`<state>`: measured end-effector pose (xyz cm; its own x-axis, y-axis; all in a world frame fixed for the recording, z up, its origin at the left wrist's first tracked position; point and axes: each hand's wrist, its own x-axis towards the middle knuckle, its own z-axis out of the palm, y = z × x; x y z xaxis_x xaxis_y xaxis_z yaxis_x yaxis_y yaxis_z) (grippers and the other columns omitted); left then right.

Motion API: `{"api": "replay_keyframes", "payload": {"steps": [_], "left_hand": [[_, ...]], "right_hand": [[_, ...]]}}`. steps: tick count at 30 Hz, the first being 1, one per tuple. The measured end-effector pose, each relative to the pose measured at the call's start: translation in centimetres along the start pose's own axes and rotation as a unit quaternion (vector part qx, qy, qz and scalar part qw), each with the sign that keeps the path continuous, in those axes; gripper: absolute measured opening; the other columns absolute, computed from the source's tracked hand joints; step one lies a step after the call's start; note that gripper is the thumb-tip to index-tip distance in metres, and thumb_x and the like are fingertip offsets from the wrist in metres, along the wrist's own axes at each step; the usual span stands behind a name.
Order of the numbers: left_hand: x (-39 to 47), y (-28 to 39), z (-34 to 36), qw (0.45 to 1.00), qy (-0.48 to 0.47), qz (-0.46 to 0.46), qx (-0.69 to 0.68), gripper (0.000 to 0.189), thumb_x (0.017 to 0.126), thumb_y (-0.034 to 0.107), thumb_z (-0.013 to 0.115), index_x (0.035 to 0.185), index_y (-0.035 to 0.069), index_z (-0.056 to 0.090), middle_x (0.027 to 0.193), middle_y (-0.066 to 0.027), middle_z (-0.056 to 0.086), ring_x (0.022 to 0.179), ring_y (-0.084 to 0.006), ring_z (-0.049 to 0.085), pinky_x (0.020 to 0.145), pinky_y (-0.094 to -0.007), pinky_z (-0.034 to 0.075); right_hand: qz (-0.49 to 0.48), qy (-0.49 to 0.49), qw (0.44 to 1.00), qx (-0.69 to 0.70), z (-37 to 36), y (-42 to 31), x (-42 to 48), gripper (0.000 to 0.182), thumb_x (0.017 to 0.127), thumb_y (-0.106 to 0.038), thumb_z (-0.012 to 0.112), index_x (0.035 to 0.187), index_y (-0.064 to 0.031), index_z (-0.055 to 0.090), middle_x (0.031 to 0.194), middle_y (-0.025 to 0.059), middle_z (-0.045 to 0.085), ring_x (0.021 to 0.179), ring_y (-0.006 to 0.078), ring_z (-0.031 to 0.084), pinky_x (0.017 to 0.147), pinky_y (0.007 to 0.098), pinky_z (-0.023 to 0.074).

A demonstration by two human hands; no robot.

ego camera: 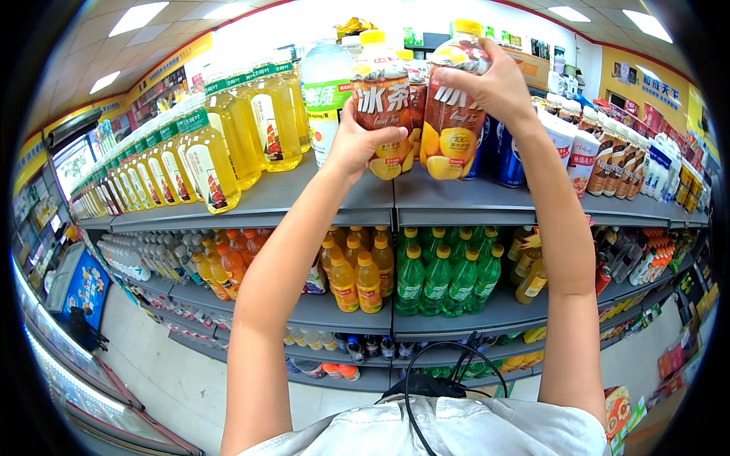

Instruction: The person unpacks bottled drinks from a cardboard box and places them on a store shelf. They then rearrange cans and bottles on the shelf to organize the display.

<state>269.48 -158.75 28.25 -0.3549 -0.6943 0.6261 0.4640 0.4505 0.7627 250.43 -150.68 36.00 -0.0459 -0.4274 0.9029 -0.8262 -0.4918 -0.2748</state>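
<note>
My left hand [365, 142] grips the lower half of a yellow-capped iced tea bottle [385, 91] on the grey top shelf [342, 191]. My right hand [502, 85] is wrapped around the upper part of a second iced tea bottle [453, 137] just to its right. Between and behind the two stands another iced tea bottle [418, 85], partly hidden. Left of my left hand is a large clear bottle with a green label [326, 91]. Blue cans [509, 157] sit behind my right wrist.
Rows of yellow drink bottles with green caps [214, 154] line the top shelf at left. Coffee bottles [619, 159] and white cups stand at right. Below are orange drink bottles [345, 279] and green soda bottles [439, 279]. A black cable [408, 387] loops before my shirt.
</note>
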Motion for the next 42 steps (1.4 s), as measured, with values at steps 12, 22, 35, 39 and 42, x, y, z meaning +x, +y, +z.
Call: {"api": "replay_keyframes", "payload": {"steps": [12, 22, 35, 39, 42], "left_hand": [[1.8, -2.7, 2.5, 0.995, 0.024, -0.077, 0.057, 0.092, 0.056, -0.003, 0.075, 0.127, 0.007, 0.017, 0.117, -0.011, 0.044, 0.106, -0.0223, 0.048, 0.086, -0.037, 0.045], [3.1, -5.8, 0.4, 0.991, -0.064, -0.041, -0.105, 0.068, 0.085, 0.027, 0.045, 0.138, 0.014, 0.004, 0.131, -0.011, 0.033, 0.119, -0.022, 0.037, 0.091, -0.0329, 0.039], [1.1, -2.7, 3.2, 0.982, -0.059, -0.126, -0.128, 0.047, 0.089, 0.04, 0.027, 0.12, 0.009, 0.045, 0.115, -0.0099, 0.053, 0.1, -0.0218, 0.055, 0.084, -0.0343, 0.047], [1.2, -2.9, 2.5, 0.982, -0.064, -0.12, -0.129, 0.047, 0.089, 0.039, 0.027, 0.119, 0.008, 0.045, 0.114, -0.0097, 0.053, 0.099, -0.0223, 0.056, 0.082, -0.0344, 0.048], [1.7, -3.4, 2.0, 0.982, -0.093, -0.118, -0.115, 0.058, 0.088, 0.051, 0.018, 0.124, 0.01, 0.039, 0.117, -0.0117, 0.051, 0.102, -0.0261, 0.055, 0.083, -0.0379, 0.049]], "right_hand": [[0.028, -0.042, 0.998, 0.04, -0.5, -0.7, -1.8, 0.089, 0.053, -0.049, 0.073, 0.111, 0.0129, 0.045, 0.097, 0.0208, 0.058, 0.088, 0.0234, 0.06, 0.077, 0.0293, 0.0474], [0.051, 0.008, 0.998, 0.025, 4.4, -2.2, -2.8, 0.086, 0.055, -0.047, 0.07, 0.113, 0.0098, 0.042, 0.102, 0.0254, 0.055, 0.095, 0.0304, 0.056, 0.081, 0.0331, 0.0448], [0.171, -0.081, 0.92, 0.343, 6.9, -0.4, -9.8, 0.098, 0.065, -0.016, 0.073, 0.134, -0.0035, 0.004, 0.127, 0.0132, 0.035, 0.117, 0.0213, 0.037, 0.098, 0.0345, 0.0306], [0.16, -0.076, 0.913, 0.367, 7.5, -1.0, -9.9, 0.095, 0.066, -0.017, 0.072, 0.134, -0.004, 0.006, 0.126, 0.0128, 0.036, 0.116, 0.0205, 0.038, 0.097, 0.0339, 0.0323], [0.156, -0.077, 0.911, 0.375, 7.9, -1.1, -10.0, 0.09, 0.067, -0.02, 0.073, 0.132, -0.0031, 0.012, 0.123, 0.012, 0.04, 0.113, 0.0192, 0.041, 0.095, 0.0332, 0.0342]]}}
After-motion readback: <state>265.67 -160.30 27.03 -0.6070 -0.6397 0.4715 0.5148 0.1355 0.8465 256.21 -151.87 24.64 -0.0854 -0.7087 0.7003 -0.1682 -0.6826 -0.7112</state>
